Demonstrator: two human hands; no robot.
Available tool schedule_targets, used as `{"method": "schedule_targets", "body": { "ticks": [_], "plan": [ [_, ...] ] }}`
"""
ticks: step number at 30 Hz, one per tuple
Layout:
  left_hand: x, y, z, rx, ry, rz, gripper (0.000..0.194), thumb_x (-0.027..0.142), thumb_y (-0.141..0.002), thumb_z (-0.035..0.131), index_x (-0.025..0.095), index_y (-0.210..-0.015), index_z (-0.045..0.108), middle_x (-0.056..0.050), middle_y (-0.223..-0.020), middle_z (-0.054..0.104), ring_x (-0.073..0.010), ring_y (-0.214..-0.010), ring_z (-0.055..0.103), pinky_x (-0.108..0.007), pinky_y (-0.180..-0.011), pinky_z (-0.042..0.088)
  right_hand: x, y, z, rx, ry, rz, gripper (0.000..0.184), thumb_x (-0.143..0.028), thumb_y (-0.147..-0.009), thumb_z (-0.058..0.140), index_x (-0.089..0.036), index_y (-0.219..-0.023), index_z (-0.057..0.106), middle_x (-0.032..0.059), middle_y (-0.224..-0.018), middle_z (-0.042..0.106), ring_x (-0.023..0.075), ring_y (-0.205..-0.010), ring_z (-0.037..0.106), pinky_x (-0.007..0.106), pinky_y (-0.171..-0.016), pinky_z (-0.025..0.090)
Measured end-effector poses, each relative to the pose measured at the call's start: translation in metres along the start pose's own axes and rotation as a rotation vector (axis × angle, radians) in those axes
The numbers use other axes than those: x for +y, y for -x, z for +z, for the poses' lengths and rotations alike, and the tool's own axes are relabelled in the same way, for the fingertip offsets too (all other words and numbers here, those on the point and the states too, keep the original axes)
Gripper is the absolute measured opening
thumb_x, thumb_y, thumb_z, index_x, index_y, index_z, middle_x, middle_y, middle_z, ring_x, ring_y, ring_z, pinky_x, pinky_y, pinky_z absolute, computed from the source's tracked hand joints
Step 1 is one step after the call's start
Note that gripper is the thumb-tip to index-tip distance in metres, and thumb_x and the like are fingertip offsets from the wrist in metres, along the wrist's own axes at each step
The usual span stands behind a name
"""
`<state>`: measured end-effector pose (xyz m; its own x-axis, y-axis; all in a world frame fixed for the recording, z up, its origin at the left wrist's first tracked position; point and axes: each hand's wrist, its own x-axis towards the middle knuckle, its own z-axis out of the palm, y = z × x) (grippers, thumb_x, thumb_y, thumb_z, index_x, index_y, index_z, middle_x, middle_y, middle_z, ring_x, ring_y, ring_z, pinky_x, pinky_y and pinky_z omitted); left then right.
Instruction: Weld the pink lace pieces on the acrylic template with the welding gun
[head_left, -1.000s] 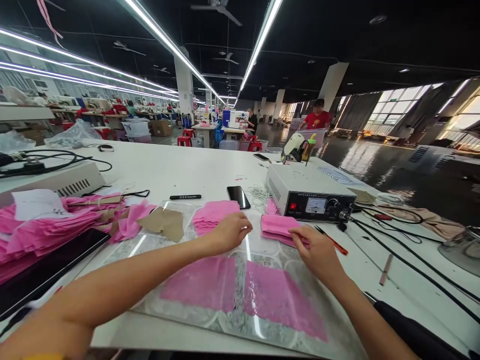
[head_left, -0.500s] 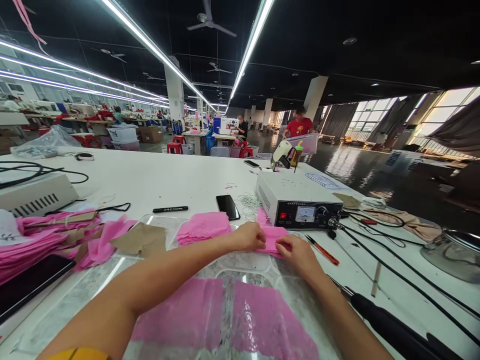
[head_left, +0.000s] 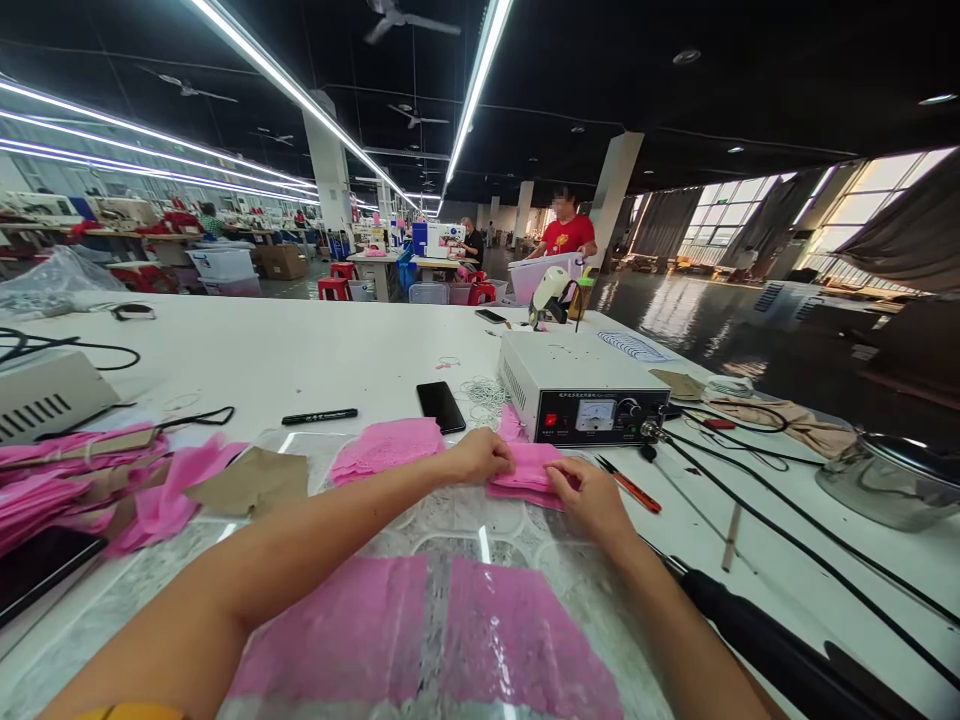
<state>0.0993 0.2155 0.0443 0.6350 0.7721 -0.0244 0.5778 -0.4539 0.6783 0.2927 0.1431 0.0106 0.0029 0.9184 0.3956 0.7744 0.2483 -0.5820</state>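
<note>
Pink fabric pieces [head_left: 528,468] lie in a small stack in front of the control box. My left hand [head_left: 480,457] pinches the stack's left edge, fingers curled. At its right edge, my right hand [head_left: 592,492] has thumb and fingertips closed on the cloth. A second pink stack [head_left: 390,447], with a patterned edge, sits to the left behind my left forearm. Nearer to me, pink panels [head_left: 510,630] show under a clear, shiny sheet [head_left: 436,640] between my forearms.
A white control box [head_left: 592,375] stands behind my hands. Orange tweezers [head_left: 634,487], a black-handled tool [head_left: 750,620] and cables lie right. Left are a phone [head_left: 441,407], a marker [head_left: 319,416], brown paper [head_left: 251,480] and pink bundles [head_left: 150,490]. A person in red [head_left: 568,235] carries a bin.
The view has turned slightly right. Both hands stay at the small pink stack, and more of the cloth shows between them. The person in red has moved closer with the bin.
</note>
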Motion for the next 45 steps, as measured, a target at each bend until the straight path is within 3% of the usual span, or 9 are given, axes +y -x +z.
{"method": "schedule_targets", "body": {
  "ticks": [7,19,23,29,36,41,45],
  "plan": [
    [0.004,0.0,-0.011,-0.004,0.068,-0.005,0.015,0.019,-0.071,0.059,0.012,-0.074,0.072,-0.003,-0.075,0.069,-0.0143,-0.073,0.06,-0.021,-0.067,0.045,-0.007,0.004,0.0,0.068,-0.044,-0.075,0.027,-0.039,-0.08,0.053,-0.022,-0.085,0.073,0.0064,-0.093,0.073,0.0248,-0.095,0.062,0.04,-0.088,0.046],
    [0.006,-0.002,-0.015,-0.022,0.11,-0.017,0.014,0.021,-0.069,0.059,0.012,-0.064,0.068,0.001,-0.058,0.058,-0.0118,-0.06,0.051,-0.022,-0.059,0.04,-0.008,0.004,0.004,0.088,-0.018,-0.148,0.022,-0.035,-0.079,0.057,-0.021,-0.087,0.072,0.006,-0.09,0.073,0.0233,-0.091,0.063,0.039,-0.085,0.048],
    [0.011,-0.002,-0.02,-0.02,0.123,0.002,0.015,0.021,-0.07,0.057,0.012,-0.062,0.066,0.002,-0.056,0.054,-0.0103,-0.057,0.046,-0.021,-0.054,0.036,-0.004,0.003,0.005,0.122,0.034,-0.147,0.02,-0.026,-0.079,0.053,-0.02,-0.083,0.072,0.0068,-0.089,0.072,0.023,-0.089,0.062,0.038,-0.082,0.049],
    [0.02,0.003,-0.031,-0.014,0.13,0.004,0.013,0.022,-0.068,0.06,0.011,-0.062,0.066,0.003,-0.055,0.053,-0.0101,-0.057,0.045,-0.022,-0.055,0.035,0.001,0.006,-0.005,0.166,0.092,-0.165,0.023,-0.024,-0.081,0.048,-0.02,-0.082,0.071,0.0069,-0.086,0.072,0.0226,-0.083,0.063,0.038,-0.078,0.05],
    [0.034,0.054,-0.034,-0.143,0.149,0.051,0.012,0.018,-0.07,0.06,0.012,-0.064,0.068,0.0,-0.067,0.061,-0.0107,-0.063,0.051,-0.021,-0.058,0.038,-0.027,0.049,-0.029,0.101,0.107,-0.329,0.02,-0.026,-0.088,0.049,-0.021,-0.086,0.068,0.0063,-0.084,0.069,0.0217,-0.084,0.06,0.038,-0.078,0.048],
    [0.038,0.105,-0.009,-0.261,0.064,0.156,0.014,0.01,-0.074,0.059,0.015,-0.067,0.07,0.001,-0.075,0.064,-0.0102,-0.069,0.056,-0.019,-0.067,0.041,-0.048,0.102,-0.035,0.056,0.177,-0.632,0.017,-0.011,-0.088,0.051,-0.02,-0.091,0.065,0.005,-0.082,0.067,0.0183,-0.082,0.057,0.034,-0.075,0.049],
    [0.036,0.131,0.01,-0.293,-0.032,0.255,0.018,0.003,-0.074,0.059,0.015,-0.065,0.069,0.0,-0.074,0.063,-0.0102,-0.068,0.055,-0.02,-0.066,0.041,-0.054,0.131,-0.032,0.016,0.148,-0.668,0.023,-0.007,-0.088,0.049,-0.021,-0.097,0.065,0.005,-0.082,0.067,0.0181,-0.082,0.059,0.034,-0.072,0.05]
  ]
}}
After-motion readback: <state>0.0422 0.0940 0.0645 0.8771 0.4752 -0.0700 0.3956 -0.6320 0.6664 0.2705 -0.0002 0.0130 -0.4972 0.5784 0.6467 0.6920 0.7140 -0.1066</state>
